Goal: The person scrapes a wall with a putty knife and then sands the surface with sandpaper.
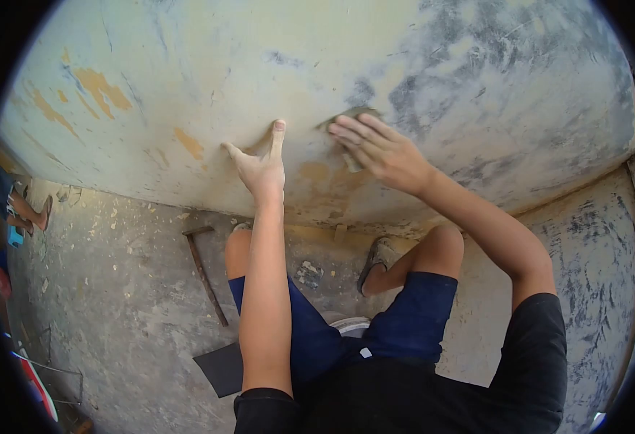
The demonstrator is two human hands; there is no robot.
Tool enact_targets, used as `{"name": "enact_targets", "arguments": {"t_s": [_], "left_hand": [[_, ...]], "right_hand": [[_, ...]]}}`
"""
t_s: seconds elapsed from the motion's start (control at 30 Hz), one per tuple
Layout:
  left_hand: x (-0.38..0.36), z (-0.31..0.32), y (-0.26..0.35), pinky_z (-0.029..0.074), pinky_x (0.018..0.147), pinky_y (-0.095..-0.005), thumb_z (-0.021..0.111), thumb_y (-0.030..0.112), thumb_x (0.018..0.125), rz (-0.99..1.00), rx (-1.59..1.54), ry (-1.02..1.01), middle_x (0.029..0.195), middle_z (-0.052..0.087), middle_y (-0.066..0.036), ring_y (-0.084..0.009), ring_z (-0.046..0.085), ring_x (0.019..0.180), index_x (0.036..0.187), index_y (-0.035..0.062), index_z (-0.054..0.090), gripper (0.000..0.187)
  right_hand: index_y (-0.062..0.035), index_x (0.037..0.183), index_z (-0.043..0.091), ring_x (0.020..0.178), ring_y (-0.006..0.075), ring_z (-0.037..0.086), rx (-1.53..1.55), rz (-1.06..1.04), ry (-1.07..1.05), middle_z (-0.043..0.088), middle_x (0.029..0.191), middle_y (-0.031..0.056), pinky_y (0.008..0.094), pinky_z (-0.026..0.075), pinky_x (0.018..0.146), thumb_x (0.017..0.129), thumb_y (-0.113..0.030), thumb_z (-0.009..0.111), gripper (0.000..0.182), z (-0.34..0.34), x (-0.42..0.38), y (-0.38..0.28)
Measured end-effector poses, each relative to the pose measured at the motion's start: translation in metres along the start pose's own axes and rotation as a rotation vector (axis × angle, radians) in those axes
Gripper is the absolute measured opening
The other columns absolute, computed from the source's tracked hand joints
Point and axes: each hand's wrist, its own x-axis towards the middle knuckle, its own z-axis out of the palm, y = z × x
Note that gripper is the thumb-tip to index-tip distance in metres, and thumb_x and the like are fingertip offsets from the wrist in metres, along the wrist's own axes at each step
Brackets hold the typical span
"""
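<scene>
the thin grey-green sheet (356, 160) is flat under the right hand (377, 146), against the big pale panel (209, 43). the right fingers lie straight over it; the thumb is hidden, so i can't tell if the hand grips it. the left hand (261, 170) is well apart, on the panel, with two fingers spread wide and the others hard to see. the panel looks smooth, with dusty grey smudges and orange-tan patches. most of the sheet is covered by fingers, and it may be sandpaper. the floor (122, 289) is grey, rough and spotty. a long, thin hammer (205, 275) lies there, near a flat black piece (219, 370) partly behind the left arm. at the left edge, another person's foot (44, 214) shows; the rest is cut off.
</scene>
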Motion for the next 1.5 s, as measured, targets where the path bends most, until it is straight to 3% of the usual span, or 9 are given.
{"name": "enact_targets", "arguments": {"t_s": [0.17,0.47,0.53,0.7,1.03,1.1,1.17,1.3,1.5], "left_hand": [[-0.003,-0.001,0.006,0.021,0.128,-0.0445,0.086,0.069,0.073,-0.047,0.085,-0.016,0.165,0.019,-0.035,-0.0405,0.023,0.156,0.158,-0.0176,0.000,0.148],[-0.005,0.001,0.006,0.021,0.128,-0.0462,0.080,0.076,0.073,-0.016,0.125,-0.022,0.163,0.014,-0.041,-0.0447,0.020,0.156,0.157,-0.0187,-0.004,0.152],[-0.004,-0.001,0.005,0.020,0.128,-0.0440,0.082,0.074,0.073,-0.035,0.124,-0.020,0.164,0.018,-0.038,-0.0420,0.022,0.156,0.157,-0.0195,-0.001,0.151],[0.003,0.000,-0.003,0.025,0.126,-0.0490,0.078,0.079,0.073,0.039,0.135,-0.050,0.159,0.011,-0.049,-0.0513,0.022,0.154,0.156,-0.0172,-0.010,0.155],[0.001,0.006,-0.006,0.025,0.126,-0.0494,0.077,0.079,0.073,0.054,0.116,-0.010,0.158,0.012,-0.050,-0.0516,0.022,0.153,0.155,-0.0193,-0.010,0.155],[0.002,0.003,-0.006,0.024,0.127,-0.0491,0.077,0.080,0.073,0.054,0.137,-0.027,0.157,0.012,-0.050,-0.0517,0.021,0.154,0.155,-0.0197,-0.009,0.155],[0.001,0.002,0.002,0.022,0.127,-0.0463,0.079,0.075,0.075,0.032,0.125,-0.033,0.160,0.015,-0.045,-0.0480,0.022,0.154,0.155,-0.0213,-0.005,0.151],[0.003,0.009,-0.008,0.019,0.128,-0.0433,0.082,0.070,0.077,0.058,0.039,-0.007,0.163,0.017,-0.040,-0.0443,0.022,0.155,0.155,-0.0227,-0.002,0.147],[0.001,0.011,-0.011,0.025,0.126,-0.0475,0.078,0.075,0.077,0.085,0.071,0.023,0.158,0.019,-0.047,-0.0497,0.026,0.153,0.155,-0.0202,-0.008,0.150]], "right_hand": [[0.0036,0.145,0.056,0.151,0.0237,0.042,0.013,0.071,-0.093,0.048,0.160,0.0115,0.0419,0.030,0.128,0.091,-0.011,0.059,0.056,-0.006,-0.082,0.009],[0.0038,0.145,0.056,0.151,0.0225,0.041,0.010,-0.078,-0.098,0.046,0.162,0.0124,0.0385,0.027,0.130,0.098,-0.013,0.056,0.050,0.064,-0.010,-0.053],[0.0030,0.147,0.054,0.152,0.0208,0.039,-0.025,-0.041,-0.132,0.045,0.162,0.0108,0.0372,0.027,0.130,0.098,-0.014,0.057,0.053,0.056,-0.032,-0.046],[0.0025,0.151,0.050,0.152,0.0202,0.040,0.028,-0.011,-0.240,0.046,0.162,0.0116,0.0383,0.029,0.129,0.097,-0.012,0.055,0.056,0.021,-0.132,-0.010],[0.0045,0.154,0.043,0.154,0.0263,0.036,0.193,-0.036,-0.173,0.037,0.166,0.0152,0.0410,0.023,0.131,0.104,-0.010,0.040,0.052,0.089,-0.050,-0.069],[0.0027,0.154,0.043,0.153,0.0251,0.037,0.467,0.167,-0.185,0.037,0.166,0.0146,0.0409,0.024,0.130,0.106,-0.012,0.039,0.050,0.079,-0.074,-0.059],[0.0028,0.151,0.048,0.154,0.0242,0.036,-0.009,0.088,-0.071,0.041,0.164,0.0129,0.0408,0.025,0.131,0.102,-0.008,0.049,0.050,0.061,-0.122,-0.031],[0.0024,0.153,0.045,0.155,0.0240,0.034,0.035,0.137,-0.146,0.038,0.166,0.0126,0.0414,0.024,0.131,0.101,-0.005,0.051,0.053,0.026,-0.151,-0.012],[0.0047,0.154,0.042,0.153,0.0244,0.037,0.317,0.081,-0.114,0.039,0.165,0.0132,0.0395,0.028,0.130,0.099,-0.003,0.053,0.056,0.098,-0.055,-0.069]]}}
